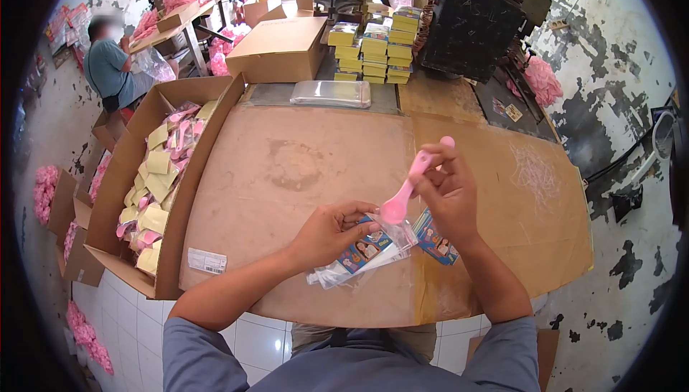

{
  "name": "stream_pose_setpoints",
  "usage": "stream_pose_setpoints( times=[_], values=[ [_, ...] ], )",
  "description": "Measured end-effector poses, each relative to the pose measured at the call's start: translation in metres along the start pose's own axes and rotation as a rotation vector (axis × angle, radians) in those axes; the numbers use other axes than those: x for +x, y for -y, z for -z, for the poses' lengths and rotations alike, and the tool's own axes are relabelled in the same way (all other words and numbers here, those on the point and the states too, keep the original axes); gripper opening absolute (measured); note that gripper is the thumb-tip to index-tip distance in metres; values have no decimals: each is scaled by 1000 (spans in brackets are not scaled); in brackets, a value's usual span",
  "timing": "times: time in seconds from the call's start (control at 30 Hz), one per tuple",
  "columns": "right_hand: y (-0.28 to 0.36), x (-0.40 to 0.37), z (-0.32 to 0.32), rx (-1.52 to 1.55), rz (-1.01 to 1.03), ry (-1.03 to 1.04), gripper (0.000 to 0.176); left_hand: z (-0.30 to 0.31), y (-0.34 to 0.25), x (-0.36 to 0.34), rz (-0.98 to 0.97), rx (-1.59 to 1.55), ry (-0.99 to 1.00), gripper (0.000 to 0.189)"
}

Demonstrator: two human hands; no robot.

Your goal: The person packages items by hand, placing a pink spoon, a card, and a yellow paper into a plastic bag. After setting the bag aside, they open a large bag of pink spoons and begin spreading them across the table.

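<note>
Pink plastic made up the spoon (400, 204), which sat tilted, bowl low, just above the mouth of a clear bag (403, 235). My right hand (448, 194) was closed in a pinch on its handle, thumb against fingers, while my left hand (326, 234) gripped the bag and a blue card (362, 250) between thumb and fingers. I judged the spoon light and stiff, a little slick, hard to break, and best taken by the handle, leaving the bowl free. The film looked thin, limp and apt to cling or split, so its edge wanted a soft pinch; the card seemed bendable but firm enough to steady it. More cards (439, 243) lay near my right wrist. Beneath was a brown, scuffed table (251, 198), stained in one patch, with clear sleeves (330, 93) at the far side. On my left, an open box (188, 209) held bagged pink and yellow pieces. Yellow stacks (375, 49) rose beyond, beside a carton (274, 46). Paint flaked off the wall (610, 54), and another person (109, 69) sat at the far left.
</note>
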State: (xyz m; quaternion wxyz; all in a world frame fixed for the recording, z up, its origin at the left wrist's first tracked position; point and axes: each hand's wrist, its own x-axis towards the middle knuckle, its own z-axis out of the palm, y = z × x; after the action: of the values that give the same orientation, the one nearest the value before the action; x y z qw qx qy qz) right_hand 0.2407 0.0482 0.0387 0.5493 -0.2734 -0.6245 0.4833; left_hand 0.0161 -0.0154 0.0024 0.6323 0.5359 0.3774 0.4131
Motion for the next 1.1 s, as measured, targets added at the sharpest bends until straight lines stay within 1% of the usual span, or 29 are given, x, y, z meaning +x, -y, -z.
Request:
stream_pose_setpoints(
  times=[0.1,0.2,0.3,0.5,0.6,0.7,0.8,0.9,1.1],
  values=[
    [8,4,4,-19,-4,-37,43,1,-11,-2,34,56,-4,33],
    [4,2,4,-41,-83,66,43,3,-6,-1,9,23,6,34],
    [-3,-1,1,-22,-97,70,43,4,-1,-1,9,43,10,33],
    [-2,-12,-14,-1,-77,15,39,3,-1,0,8,26,-20,32],
    [-2,-11,-11,-31,-53,38,37,4,-1,1,39,32,-42,33],
    [-3,-3,0,-41,78,-95,34,4,-8,0,-7,28,-40,33],
    [4,4,4,-36,35,-137,33,4,-9,0,25,32,-44,32],
    [3,0,-2,12,-19,-113,32,3,-3,2,0,13,-66,32],
    [-2,-1,1,-41,-58,3,33,3,-6,0,8,34,-55,30]
  ],
)
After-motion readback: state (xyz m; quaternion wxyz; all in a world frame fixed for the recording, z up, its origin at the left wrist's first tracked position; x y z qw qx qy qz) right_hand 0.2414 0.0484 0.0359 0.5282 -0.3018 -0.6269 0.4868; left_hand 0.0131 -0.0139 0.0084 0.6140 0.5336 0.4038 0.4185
